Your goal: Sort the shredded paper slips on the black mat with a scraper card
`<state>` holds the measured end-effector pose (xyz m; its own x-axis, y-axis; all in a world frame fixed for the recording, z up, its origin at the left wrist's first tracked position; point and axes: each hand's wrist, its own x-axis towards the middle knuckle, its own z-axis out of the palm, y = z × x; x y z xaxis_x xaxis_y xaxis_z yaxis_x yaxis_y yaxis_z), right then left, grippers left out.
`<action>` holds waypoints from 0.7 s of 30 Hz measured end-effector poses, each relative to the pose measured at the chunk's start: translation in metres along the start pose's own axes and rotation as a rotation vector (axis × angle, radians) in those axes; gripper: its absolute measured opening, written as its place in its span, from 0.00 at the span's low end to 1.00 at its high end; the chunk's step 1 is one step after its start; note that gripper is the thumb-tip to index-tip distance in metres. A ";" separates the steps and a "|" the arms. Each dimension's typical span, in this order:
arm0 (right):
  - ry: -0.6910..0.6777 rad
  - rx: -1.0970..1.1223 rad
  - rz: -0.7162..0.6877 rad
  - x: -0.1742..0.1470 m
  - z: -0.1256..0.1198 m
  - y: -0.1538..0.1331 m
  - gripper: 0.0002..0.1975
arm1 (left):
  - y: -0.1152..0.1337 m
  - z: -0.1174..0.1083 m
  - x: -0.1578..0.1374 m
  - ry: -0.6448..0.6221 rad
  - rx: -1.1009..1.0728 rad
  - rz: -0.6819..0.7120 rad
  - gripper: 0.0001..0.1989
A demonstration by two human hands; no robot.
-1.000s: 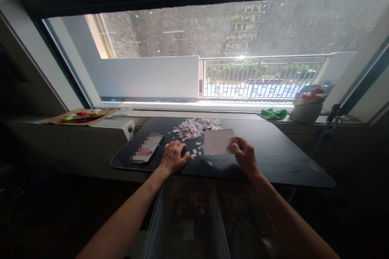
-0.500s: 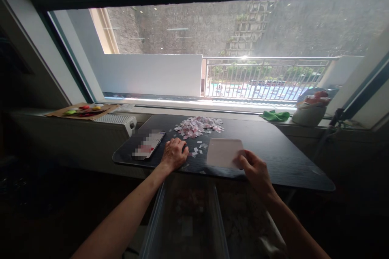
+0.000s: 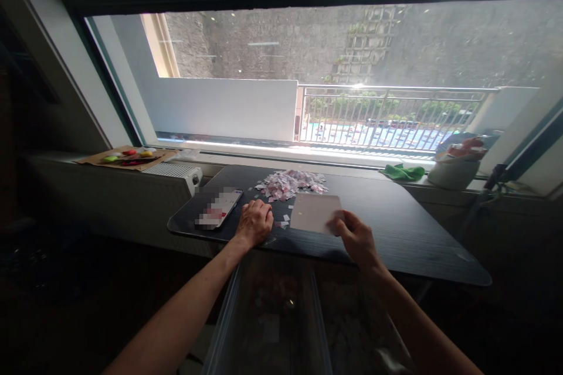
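My right hand pinches the right edge of a flat white plastic scraper with rounded corners, held over the dark table. Behind the scraper lies a heap of small pale and pinkish paper scraps. My left hand rests near the table's front edge, its fingers curled together; what is under them, if anything, is hidden. A few loose scraps lie between this hand and the scraper. Left of my left hand is a phone, its screen partly blurred out.
Below the table's front edge stands a clear plastic bin, with dim scraps inside. A white radiator adjoins the table's left. On the sill are a green cloth, a pale bag and a brown board with colourful items.
My right hand has moved the scraper left and slightly away from me, over or among the loose scraps. Fewer of these scraps show now. My left hand stays almost in place.
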<state>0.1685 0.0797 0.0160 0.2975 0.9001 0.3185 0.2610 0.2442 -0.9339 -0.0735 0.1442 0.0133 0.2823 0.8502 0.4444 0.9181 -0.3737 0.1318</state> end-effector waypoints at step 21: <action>-0.027 -0.287 -0.141 0.017 0.023 -0.017 0.12 | -0.001 0.002 0.000 0.018 0.031 -0.006 0.13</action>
<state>0.1480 0.0995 0.0337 0.2161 0.8749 0.4334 0.5471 0.2592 -0.7959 -0.0739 0.1458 0.0118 0.2719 0.8454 0.4598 0.9281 -0.3567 0.1069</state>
